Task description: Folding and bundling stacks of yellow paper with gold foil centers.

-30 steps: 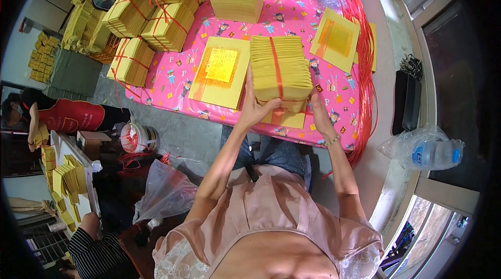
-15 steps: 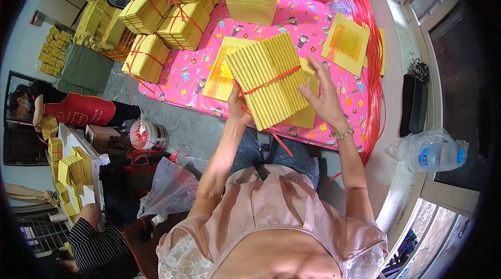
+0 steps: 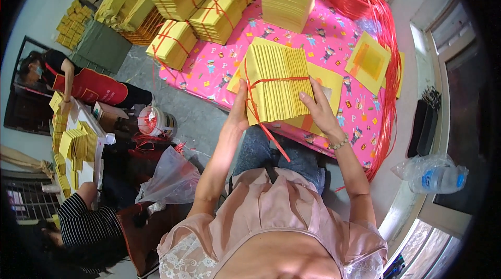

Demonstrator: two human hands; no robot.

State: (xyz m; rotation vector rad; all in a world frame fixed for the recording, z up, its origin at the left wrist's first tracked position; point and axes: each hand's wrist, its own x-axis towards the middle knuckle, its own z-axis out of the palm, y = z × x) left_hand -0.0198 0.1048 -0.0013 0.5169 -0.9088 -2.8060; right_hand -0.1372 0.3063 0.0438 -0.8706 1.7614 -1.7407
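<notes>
Between my hands, over the near edge of the table, is a bundle of folded yellow paper (image 3: 279, 99) with a red plastic ribbon (image 3: 279, 79) around its middle. The ribbon's loose end dangles below the near left corner. My left hand (image 3: 241, 107) grips the left side, its fingers mostly hidden behind the bundle. My right hand (image 3: 323, 113) presses against the right side, thumb on the front face. Under the bundle lie flat yellow sheets (image 3: 327, 82), partly covered.
Tied yellow bundles (image 3: 175, 44) are stacked on the pink patterned tablecloth (image 3: 209, 62) at the far left, beside a tall paper stack (image 3: 287, 0). Red ribbon strands (image 3: 389, 70) hang down the table's right side. Two people (image 3: 102, 87) work at another table on the left.
My right hand has closed onto the bundle's right side. The bundle has turned from tilted to nearly square with me. The whole view has shifted, so the table appears farther right.
</notes>
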